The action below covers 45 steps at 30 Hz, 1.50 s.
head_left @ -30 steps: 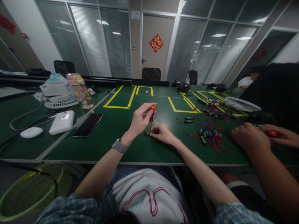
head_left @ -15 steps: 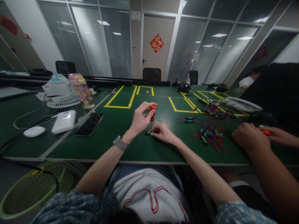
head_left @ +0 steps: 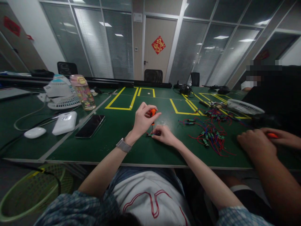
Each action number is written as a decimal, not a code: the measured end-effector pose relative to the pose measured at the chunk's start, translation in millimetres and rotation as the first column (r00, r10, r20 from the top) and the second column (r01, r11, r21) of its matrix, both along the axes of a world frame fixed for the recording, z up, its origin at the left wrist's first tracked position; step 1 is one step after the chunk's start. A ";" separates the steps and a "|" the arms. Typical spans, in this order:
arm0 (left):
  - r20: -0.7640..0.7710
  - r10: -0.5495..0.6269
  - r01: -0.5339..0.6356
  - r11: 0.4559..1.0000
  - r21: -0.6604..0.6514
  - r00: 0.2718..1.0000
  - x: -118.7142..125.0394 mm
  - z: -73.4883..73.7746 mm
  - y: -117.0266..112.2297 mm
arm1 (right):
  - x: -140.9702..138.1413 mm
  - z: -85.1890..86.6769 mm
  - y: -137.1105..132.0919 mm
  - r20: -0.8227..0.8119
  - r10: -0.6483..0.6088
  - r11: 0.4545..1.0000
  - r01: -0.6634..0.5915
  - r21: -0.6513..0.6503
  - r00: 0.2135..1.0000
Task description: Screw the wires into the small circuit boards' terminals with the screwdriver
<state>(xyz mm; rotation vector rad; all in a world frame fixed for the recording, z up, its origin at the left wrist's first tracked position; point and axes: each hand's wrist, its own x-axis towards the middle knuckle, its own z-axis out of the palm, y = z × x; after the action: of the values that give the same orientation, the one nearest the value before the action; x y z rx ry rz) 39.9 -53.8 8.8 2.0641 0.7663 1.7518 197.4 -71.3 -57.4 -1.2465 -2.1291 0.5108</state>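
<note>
My left hand (head_left: 144,119) grips the orange-and-black handle of a screwdriver (head_left: 153,113), held upright with its shaft pointing down. The shaft's tip meets a small green circuit board (head_left: 149,135) on the table. My right hand (head_left: 166,135) is closed at the board's right side, pinching it against the tabletop; a small dark part shows between thumb and fingers, too small to name. Several more green boards with red and blue wires (head_left: 209,138) lie heaped to the right of my right hand.
On the left lie a phone (head_left: 90,126), a white power bank (head_left: 64,122), a bottle (head_left: 82,92) and a white fan (head_left: 61,94). A co-worker's hands (head_left: 261,144) hold something orange at the right. Yellow tape (head_left: 185,112) marks the green table (head_left: 127,153).
My left hand's fingers have shifted on the screwdriver handle, with the thumb now stretched further right. The right hand stays on the board. The co-worker's hands have moved slightly right.
</note>
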 end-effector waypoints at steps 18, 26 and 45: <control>0.228 -0.305 0.346 0.923 -0.168 0.925 -0.5 2.3 2.8 | 2.5 -3.4 2.3 -0.015 0.000 1.000 0.000 -0.004 1.000; 0.148 -0.163 0.179 0.978 -0.103 0.976 0.6 0.6 2.8 | 2.7 -2.3 0.9 -0.011 -0.009 1.000 0.009 -0.018 1.000; 0.174 -0.188 0.202 0.977 -0.071 0.967 -5.1 0.8 2.9 | 1.5 1.7 -0.9 -0.010 -0.022 0.999 0.022 -0.042 1.000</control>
<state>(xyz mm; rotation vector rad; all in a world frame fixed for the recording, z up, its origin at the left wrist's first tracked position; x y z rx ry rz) 34.8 -51.0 9.6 1.8398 0.5601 1.7216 198.9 -72.2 -55.7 -1.2859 -2.1032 0.5537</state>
